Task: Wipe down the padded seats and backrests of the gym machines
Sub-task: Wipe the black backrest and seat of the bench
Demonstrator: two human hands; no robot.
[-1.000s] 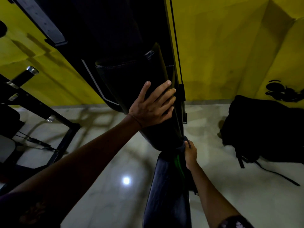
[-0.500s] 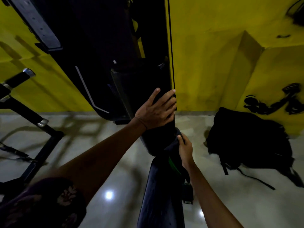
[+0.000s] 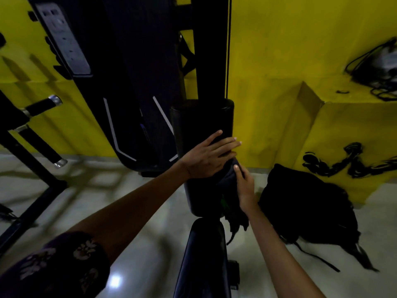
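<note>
The left hand (image 3: 206,160) is lying with straight fingers flat on the upright backrest pad (image 3: 202,130) above the seat (image 3: 204,254), apparently steadying it, while the right hand (image 3: 245,186) is gripping a dark cloth (image 3: 231,175) against its side, probably for wiping.

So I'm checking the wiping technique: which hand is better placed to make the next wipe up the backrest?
Probably the right hand: it grips the dark cloth against the backrest pad. The left hand lies flat on the pad, fingers straight, with no cloth, apparently just steadying it.
</note>
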